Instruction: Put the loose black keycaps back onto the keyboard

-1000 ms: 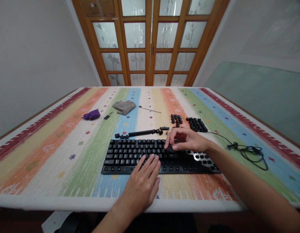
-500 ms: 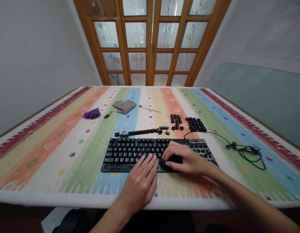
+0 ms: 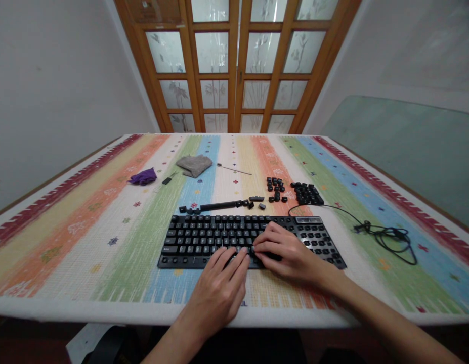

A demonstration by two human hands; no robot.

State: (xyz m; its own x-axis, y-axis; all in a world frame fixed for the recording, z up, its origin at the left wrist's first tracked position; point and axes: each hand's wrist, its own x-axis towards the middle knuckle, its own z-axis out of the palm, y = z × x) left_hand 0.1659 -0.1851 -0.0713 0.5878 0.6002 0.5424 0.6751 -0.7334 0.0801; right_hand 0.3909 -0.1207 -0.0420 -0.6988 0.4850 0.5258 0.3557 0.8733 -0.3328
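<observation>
A black keyboard lies across the table in front of me. Letter and number keycaps fill its left and middle; its front row and right-hand number block show bare key posts. My left hand rests palm down over the front edge, fingers stretched out with their tips on the lower rows. Just right of those tips, my right hand has its thumb and fingers drawn together low on the keyboard, around a small black keycap mostly hidden by the fingertips.
Behind the keyboard lie a long spacebar, loose keycaps and a keycap cluster. A coiled cable is at right. Farther back are a grey cloth, a purple cloth, a small black-handled tool and a thin rod.
My right fingers have come down closer to the keyboard, with the thumb drawn in. My left fingertips have shifted slightly right and curled a little. The loose parts stay where they were.
</observation>
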